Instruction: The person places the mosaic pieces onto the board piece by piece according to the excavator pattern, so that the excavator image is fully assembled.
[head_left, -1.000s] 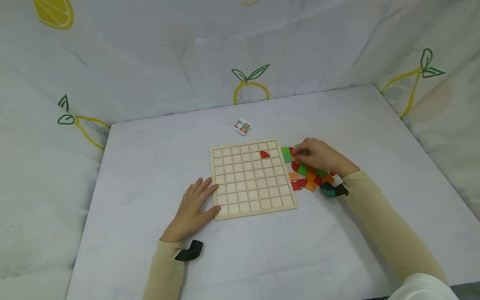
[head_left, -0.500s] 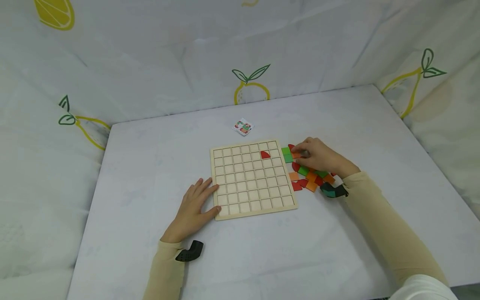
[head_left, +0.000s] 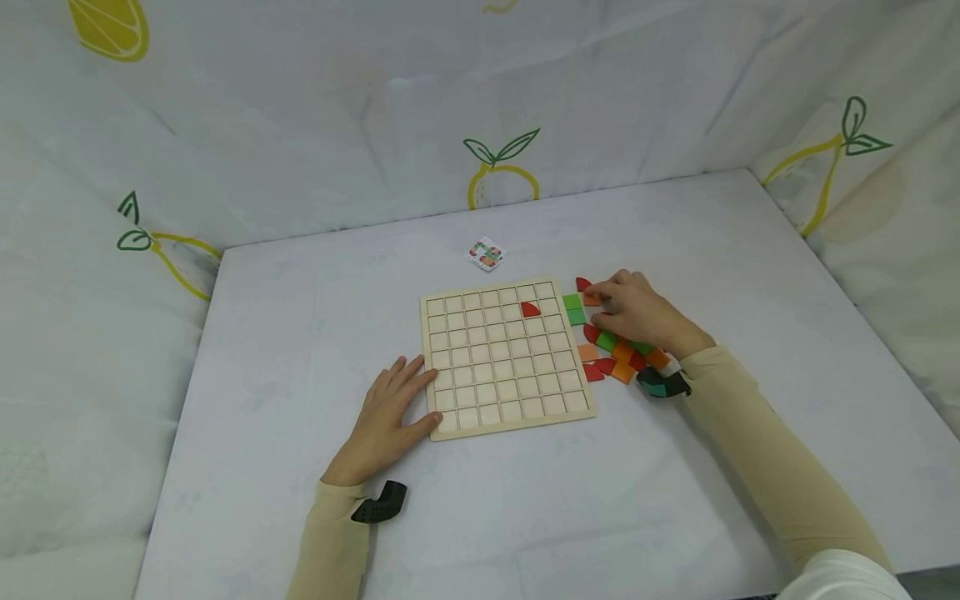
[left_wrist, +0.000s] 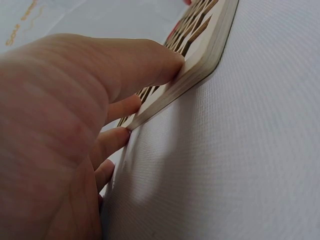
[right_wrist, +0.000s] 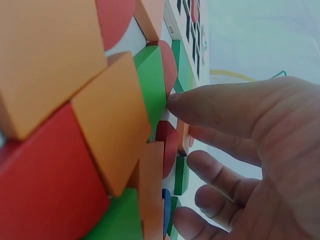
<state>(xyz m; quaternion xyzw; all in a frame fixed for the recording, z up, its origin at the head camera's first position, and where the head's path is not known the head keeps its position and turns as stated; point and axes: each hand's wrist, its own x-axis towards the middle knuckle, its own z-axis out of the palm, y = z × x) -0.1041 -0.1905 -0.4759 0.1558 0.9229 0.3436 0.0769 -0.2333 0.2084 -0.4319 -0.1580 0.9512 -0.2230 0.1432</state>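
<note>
A square wooden grid board (head_left: 517, 428) lies on the table, with one red quarter-round tile (head_left: 531, 309) in a cell near its upper right. My left hand (head_left: 386, 421) rests on the board's left edge; in the left wrist view the thumb (left_wrist: 160, 65) presses the rim near a corner. Over the loose tiles right of the board is my right hand (head_left: 641, 312). Its index fingertip touches an orange tile (head_left: 592, 300), beside a loose red quarter-round tile (head_left: 583, 284). The right wrist view has the thumb (right_wrist: 210, 107) apart from the index finger, near a green tile (right_wrist: 152, 85).
Two green square tiles (head_left: 573, 308) lie against the board's right edge. Below the right hand, several orange, red and green tiles (head_left: 622, 371) lie heaped, partly overlapping. A small pattern card (head_left: 486, 253) lies beyond the board. Patterned cloth (head_left: 337, 125) hangs behind the table.
The loose red quarter-round and the orange tile have slid away from me, off the heap, under my right fingers. My right hand has shifted slightly the same way. The left hand stays put.
</note>
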